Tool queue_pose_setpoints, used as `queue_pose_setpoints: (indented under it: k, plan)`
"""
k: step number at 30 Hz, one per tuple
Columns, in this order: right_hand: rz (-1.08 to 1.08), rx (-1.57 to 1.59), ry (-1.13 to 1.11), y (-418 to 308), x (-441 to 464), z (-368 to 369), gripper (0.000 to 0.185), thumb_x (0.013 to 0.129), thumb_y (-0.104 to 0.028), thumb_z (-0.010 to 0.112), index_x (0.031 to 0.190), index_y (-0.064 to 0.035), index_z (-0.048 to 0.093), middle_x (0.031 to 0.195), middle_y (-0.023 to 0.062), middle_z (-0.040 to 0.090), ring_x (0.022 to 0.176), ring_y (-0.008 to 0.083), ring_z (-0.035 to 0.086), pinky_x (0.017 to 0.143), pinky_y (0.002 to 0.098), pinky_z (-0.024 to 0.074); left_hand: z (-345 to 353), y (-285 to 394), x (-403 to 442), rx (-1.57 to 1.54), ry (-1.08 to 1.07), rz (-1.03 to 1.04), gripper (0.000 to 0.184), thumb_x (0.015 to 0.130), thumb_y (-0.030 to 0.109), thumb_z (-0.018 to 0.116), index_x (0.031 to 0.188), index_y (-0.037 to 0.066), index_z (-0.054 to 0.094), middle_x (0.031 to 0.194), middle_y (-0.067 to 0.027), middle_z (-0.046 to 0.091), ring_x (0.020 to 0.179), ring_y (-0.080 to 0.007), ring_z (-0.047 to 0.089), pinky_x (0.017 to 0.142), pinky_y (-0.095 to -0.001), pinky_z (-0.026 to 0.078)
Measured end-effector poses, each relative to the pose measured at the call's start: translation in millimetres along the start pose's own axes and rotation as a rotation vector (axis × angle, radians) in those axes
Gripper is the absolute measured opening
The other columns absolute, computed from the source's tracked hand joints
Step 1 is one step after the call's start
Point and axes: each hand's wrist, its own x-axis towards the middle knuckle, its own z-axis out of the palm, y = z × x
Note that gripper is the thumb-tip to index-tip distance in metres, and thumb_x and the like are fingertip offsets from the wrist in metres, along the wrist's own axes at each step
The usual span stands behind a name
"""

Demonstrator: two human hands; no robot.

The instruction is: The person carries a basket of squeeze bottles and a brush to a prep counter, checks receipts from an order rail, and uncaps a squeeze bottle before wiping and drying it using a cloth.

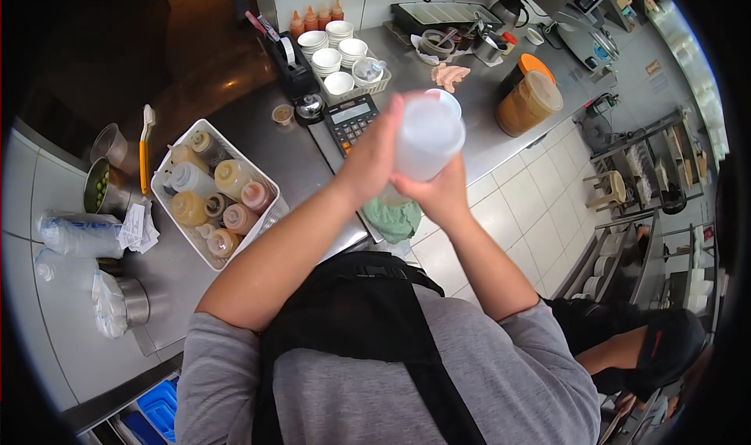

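A cloudy white plastic tub (429, 141) is held up in front of my chest, over the counter's edge. My left hand (374, 149) wraps its left side, with the fingers partly hidden behind it. From below and the right, my right hand (440, 192) grips the lower part of the tub. A white round rim (446, 101) shows just behind the tub; I cannot tell whether it belongs to it. Under my hands, a green cloth (393, 220) hangs at the counter's edge. Close to my left hand lies a calculator (352, 120).
A white basket (272, 185) of squeeze bottles stands on the left counter. Stacked white cups (339, 84), a tape dispenser (293, 73) and a tub of brown contents (528, 105) stand farther back. Another person (649, 343) is at the lower right, near shelves.
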Motion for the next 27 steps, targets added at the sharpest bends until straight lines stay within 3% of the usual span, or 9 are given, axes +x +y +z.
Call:
queue_pose_setpoints:
  k: [2, 5, 8, 13, 15, 19, 21, 25, 27]
  plan:
    - [-0.033, -0.057, -0.002, -29, 11, -9, 0.099, 0.059, -0.021, 0.087, 0.136, -0.0011, 0.029, 0.128, 0.0151, 0.05, 0.116, 0.0233, 0.051, 0.097, 0.0381, 0.0405, 4, 43, 12, -0.301, 0.203, 0.293, 0.086, 0.091, 0.068, 0.007, 0.143, 0.003, 0.029, 0.143, -0.0118, 0.037, 0.135, -0.0207, 0.03, 0.111, -0.0339, 0.018]
    - [0.019, 0.161, 0.086, -29, -5, -9, 0.095, 0.06, -0.026, 0.086, 0.135, 0.0011, 0.034, 0.131, 0.0176, 0.046, 0.121, 0.0273, 0.047, 0.1, 0.0391, 0.0383, -14, 83, 9, -0.09, 0.338, 0.524, 0.089, 0.088, 0.07, 0.004, 0.144, 0.004, 0.025, 0.147, -0.0141, 0.032, 0.138, -0.0237, 0.024, 0.113, -0.0365, 0.009]
    - [0.217, -0.171, -0.139, 36, -35, 1, 0.097, 0.06, -0.027, 0.086, 0.136, 0.0015, 0.034, 0.135, 0.0203, 0.042, 0.128, 0.0319, 0.039, 0.106, 0.0417, 0.0321, -43, 72, 2, -0.077, 0.234, 0.427, 0.091, 0.087, 0.071, 0.003, 0.144, 0.004, 0.026, 0.149, -0.0152, 0.028, 0.141, -0.0268, 0.017, 0.113, -0.0388, 0.002]
    - [0.021, -0.067, 0.014, 35, -19, 10, 0.098, 0.058, -0.025, 0.087, 0.136, -0.0014, 0.033, 0.131, 0.0181, 0.046, 0.124, 0.0302, 0.043, 0.104, 0.0403, 0.0333, -32, 12, 4, -0.273, 0.325, 0.096, 0.088, 0.09, 0.068, 0.005, 0.142, 0.003, 0.032, 0.147, -0.0139, 0.032, 0.139, -0.0255, 0.023, 0.113, -0.0409, 0.009]
    - [-0.068, -0.199, 0.013, 6, 23, 3, 0.099, 0.058, -0.025, 0.087, 0.136, -0.0023, 0.031, 0.128, 0.0172, 0.049, 0.117, 0.0285, 0.05, 0.102, 0.0382, 0.0364, -13, 24, 6, -0.316, -0.048, 0.14, 0.088, 0.09, 0.069, 0.006, 0.142, 0.003, 0.032, 0.147, -0.012, 0.032, 0.138, -0.0254, 0.022, 0.113, -0.042, 0.009]
    - [-0.388, -0.098, 0.248, -81, 45, -25, 0.083, 0.063, -0.023, 0.083, 0.129, -0.0018, 0.039, 0.117, 0.015, 0.054, 0.106, 0.0253, 0.057, 0.093, 0.038, 0.0459, -11, 87, 4, -0.665, 0.116, 0.446, 0.087, 0.09, 0.068, 0.006, 0.141, 0.003, 0.032, 0.147, -0.0106, 0.031, 0.139, -0.0246, 0.02, 0.113, -0.0436, 0.008]
    - [-0.386, -0.116, 0.222, -42, 25, -28, 0.087, 0.064, -0.025, 0.083, 0.133, -0.0016, 0.035, 0.121, 0.0161, 0.052, 0.109, 0.0274, 0.054, 0.093, 0.0414, 0.0464, -38, 90, 4, -0.167, 0.295, 0.637, 0.085, 0.091, 0.066, 0.007, 0.142, 0.003, 0.031, 0.148, -0.011, 0.031, 0.139, -0.0249, 0.02, 0.114, -0.0422, 0.006]
    - [0.269, -0.068, 0.069, 61, -38, 7, 0.106, 0.059, -0.021, 0.086, 0.14, -0.0027, 0.022, 0.132, 0.0183, 0.043, 0.118, 0.0258, 0.048, 0.097, 0.0376, 0.0396, -52, 0, -1, -0.069, 0.259, 0.202, 0.075, 0.096, 0.058, 0.011, 0.142, 0.003, 0.03, 0.149, -0.0112, 0.028, 0.14, -0.0213, 0.019, 0.114, -0.0354, 0.008]
    - [0.198, -0.031, 0.031, 53, -22, 19, 0.101, 0.06, -0.02, 0.085, 0.138, -0.002, 0.023, 0.129, 0.0173, 0.045, 0.117, 0.0258, 0.049, 0.097, 0.0376, 0.0402, -24, -43, -7, -0.395, 0.14, 0.007, 0.072, 0.097, 0.056, 0.01, 0.144, 0.004, 0.024, 0.147, -0.0091, 0.031, 0.137, -0.0194, 0.026, 0.112, -0.0374, 0.017]
